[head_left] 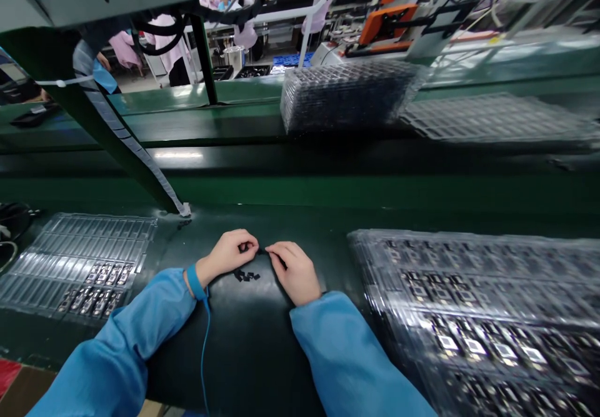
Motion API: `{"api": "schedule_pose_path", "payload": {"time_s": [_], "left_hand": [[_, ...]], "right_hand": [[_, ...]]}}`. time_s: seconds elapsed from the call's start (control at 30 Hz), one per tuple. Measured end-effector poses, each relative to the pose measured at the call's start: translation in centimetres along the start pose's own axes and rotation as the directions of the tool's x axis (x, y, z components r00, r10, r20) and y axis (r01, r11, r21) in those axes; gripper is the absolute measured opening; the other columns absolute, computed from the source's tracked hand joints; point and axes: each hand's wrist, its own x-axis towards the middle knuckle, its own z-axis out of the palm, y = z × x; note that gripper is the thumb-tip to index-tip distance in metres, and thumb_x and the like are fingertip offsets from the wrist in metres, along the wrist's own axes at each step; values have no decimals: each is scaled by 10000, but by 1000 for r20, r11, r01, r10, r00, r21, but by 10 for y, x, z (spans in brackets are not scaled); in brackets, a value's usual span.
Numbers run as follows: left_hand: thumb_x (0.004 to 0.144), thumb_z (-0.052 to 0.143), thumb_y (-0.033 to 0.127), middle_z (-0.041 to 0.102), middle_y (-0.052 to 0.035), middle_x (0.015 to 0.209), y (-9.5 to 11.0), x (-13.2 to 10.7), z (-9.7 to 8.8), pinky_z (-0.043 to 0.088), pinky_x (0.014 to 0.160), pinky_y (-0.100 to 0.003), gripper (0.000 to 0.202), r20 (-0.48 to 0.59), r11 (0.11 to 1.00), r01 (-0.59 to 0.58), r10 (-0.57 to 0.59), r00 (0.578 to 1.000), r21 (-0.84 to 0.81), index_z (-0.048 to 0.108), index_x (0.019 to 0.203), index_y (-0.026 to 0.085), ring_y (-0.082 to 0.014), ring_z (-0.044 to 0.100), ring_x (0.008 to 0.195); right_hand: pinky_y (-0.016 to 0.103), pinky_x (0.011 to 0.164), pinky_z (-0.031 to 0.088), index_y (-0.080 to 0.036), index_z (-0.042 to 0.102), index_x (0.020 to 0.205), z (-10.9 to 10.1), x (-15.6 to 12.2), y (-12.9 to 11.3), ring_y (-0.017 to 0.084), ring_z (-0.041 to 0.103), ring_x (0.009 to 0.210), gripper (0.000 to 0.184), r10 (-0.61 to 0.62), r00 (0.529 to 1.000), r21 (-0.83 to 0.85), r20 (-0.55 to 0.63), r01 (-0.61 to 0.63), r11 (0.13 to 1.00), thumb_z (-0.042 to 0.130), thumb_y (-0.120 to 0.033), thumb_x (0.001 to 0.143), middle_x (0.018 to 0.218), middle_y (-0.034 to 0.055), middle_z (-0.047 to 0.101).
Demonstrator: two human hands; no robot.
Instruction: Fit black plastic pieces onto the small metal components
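My left hand (233, 254) is pinched closed, thumb against fingertips, with a small black piece (260, 251) at its tips. Facing it, my right hand (295, 270) is also pinched; whatever its fingertips hold is too small to make out. The hands are close together but apart, above the dark green work surface (262, 354). Just below them lies a little pile of small black pieces (246, 276). A blue wrist strap (195, 282) with a thin cord circles my left wrist.
Clear trays with small electronic modules lie on both sides: the left tray (79, 261) and the right tray stack (492, 311). Behind stand a stack of clear trays (347, 95) and a slanting post (126, 135). People in pink work clothes are in the background.
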Motion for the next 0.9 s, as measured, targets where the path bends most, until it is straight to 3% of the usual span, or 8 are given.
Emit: {"api": "schedule_pose_path", "payload": {"time_s": [0.9], "left_hand": [[852,600,182,649,-18,762,0,-1,0,442,643,-219,112,-4,1000,12,-12,1000,-7,712,852,172,-107,558,675]], "right_hand": [[364,827,541,-214,697,955,-1,3,-2,219,628,902,301,41,999,8,-27,-41,999,468,-41,863,931,70,676]]}}
